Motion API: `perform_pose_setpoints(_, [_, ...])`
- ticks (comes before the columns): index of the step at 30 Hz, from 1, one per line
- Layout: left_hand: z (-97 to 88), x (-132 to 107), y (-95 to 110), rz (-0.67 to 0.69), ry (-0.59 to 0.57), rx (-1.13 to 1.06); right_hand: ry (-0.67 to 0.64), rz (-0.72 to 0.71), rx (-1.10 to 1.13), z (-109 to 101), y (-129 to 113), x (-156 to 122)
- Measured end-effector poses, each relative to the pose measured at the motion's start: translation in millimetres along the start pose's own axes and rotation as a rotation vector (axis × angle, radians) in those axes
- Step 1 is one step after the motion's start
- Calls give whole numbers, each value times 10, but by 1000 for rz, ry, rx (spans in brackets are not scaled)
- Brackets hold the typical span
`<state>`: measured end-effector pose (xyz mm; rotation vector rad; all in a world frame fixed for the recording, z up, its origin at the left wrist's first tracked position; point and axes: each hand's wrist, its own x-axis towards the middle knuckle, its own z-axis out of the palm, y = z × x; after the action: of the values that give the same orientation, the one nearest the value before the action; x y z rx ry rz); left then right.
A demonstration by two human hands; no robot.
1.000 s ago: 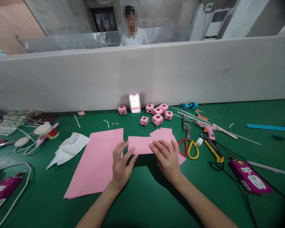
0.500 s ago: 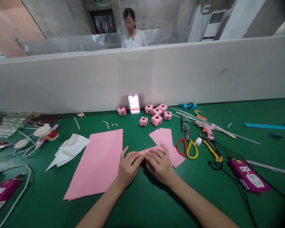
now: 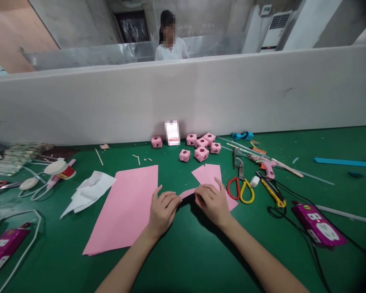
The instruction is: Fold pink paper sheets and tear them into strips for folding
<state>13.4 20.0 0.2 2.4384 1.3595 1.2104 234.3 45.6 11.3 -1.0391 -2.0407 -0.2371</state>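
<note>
Between my two hands stretches a narrow piece of pink paper [image 3: 188,193], slightly bent. My left hand [image 3: 164,209] pinches its left end, and my right hand [image 3: 212,203] has its fingers closed on the right end. Large pink sheets [image 3: 125,207] lie on the green table to the left, partly behind my left hand. Just beyond my right hand are smaller pink paper pieces [image 3: 212,173], overlapping and partly hidden. Farther back sit several folded pink paper cubes [image 3: 201,154] with dark diamond-shaped openings.
Right of my hands lie scissors [image 3: 247,191] with red and yellow handles, a yellow utility knife [image 3: 276,193], a pink glue gun [image 3: 268,167] and a purple power strip [image 3: 319,226] with black cable. Crumpled white paper [image 3: 90,191] is at left. A white partition [image 3: 110,106] closes the back; a person stands beyond.
My hands have moved apart, the right one shifting rightward and the left slightly left, so more of the pink paper between them shows. The person behind the partition has turned their head.
</note>
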Motion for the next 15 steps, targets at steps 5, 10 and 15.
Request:
perform_pose_setpoints(5, [-51,37,-33,-45,47,-1,46,60,-66,-46,271,39])
perform_pose_setpoints(10, [-55,42,-54,-81,71,-51,58,90,-149,-86,402,73])
perform_pose_setpoints(15, [-54,37,-71,-94,77,-79,62,103,-180,-115,430,92])
